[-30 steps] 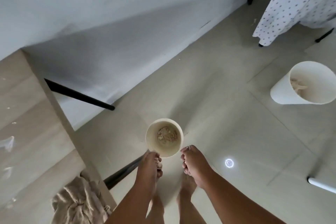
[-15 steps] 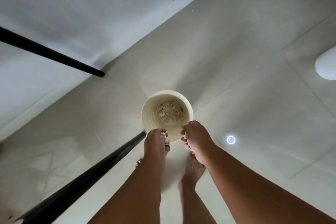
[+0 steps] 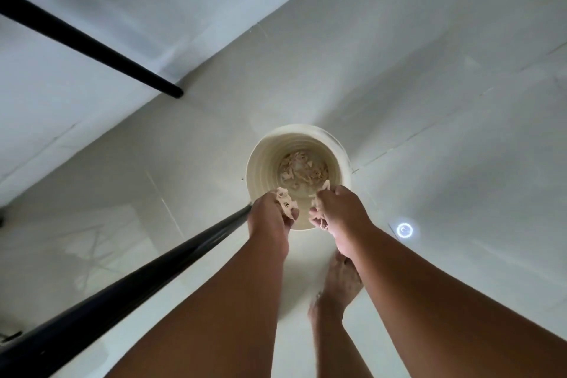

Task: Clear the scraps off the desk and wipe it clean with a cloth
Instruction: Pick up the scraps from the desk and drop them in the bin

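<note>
Glossy tile floor (image 3: 399, 86); round ribbed bin (image 3: 264, 163); left hand (image 3: 270, 221), right hand (image 3: 343, 212) clutch crumpled scraps (image 3: 285, 202).

Both arms reaching down, left hand (image 3: 271, 218) and right hand (image 3: 340, 212) curled, each clutching scraps (image 3: 284, 202)

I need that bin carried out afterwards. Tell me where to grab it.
Take the bin by its round open rim, coming straight down from above. It stands upright on the floor with nothing over its far edge. Both hands, left hand and right hand, hold scraps over the near edge, so empty them first.
</note>
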A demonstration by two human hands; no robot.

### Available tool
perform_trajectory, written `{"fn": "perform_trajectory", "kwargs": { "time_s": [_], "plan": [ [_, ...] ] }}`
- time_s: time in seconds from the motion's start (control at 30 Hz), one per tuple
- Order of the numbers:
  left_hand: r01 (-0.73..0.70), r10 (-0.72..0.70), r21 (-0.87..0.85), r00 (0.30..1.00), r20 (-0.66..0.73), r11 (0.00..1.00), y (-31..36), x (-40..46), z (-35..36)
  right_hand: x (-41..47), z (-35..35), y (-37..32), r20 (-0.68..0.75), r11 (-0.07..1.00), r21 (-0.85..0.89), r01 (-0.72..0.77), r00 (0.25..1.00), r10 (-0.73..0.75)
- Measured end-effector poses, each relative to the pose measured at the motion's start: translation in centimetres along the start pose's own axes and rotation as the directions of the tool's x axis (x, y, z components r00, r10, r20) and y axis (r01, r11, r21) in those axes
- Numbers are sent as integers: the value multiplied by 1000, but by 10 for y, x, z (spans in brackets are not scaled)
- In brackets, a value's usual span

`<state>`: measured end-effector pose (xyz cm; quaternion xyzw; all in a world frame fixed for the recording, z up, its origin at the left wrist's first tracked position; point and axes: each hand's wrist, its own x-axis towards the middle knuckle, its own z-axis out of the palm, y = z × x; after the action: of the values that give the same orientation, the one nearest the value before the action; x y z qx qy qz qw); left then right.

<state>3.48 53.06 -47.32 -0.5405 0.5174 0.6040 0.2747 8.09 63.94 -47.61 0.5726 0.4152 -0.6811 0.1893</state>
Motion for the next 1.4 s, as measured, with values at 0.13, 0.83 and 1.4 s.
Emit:
{"fn": "perform_trajectory", "kwargs": {
  "time_s": [0.13, 0.83, 1.4],
  "plan": [
    [-12, 12, -29, 1000, -13, 1000, 2, -3, -2, -1, 1, -3, -22, 999, 31, -11, 1000, 12],
    [-164, 164, 194, 986, 18, 967, 54, -104, 14, -101, -19, -78, 1, 991, 97, 96, 995, -97],
    [-278, 194, 258, 931, 309, 925, 98, -366, -78, -351, -51, -112, 60, 961, -67, 269, 962, -265]
  ]
}}
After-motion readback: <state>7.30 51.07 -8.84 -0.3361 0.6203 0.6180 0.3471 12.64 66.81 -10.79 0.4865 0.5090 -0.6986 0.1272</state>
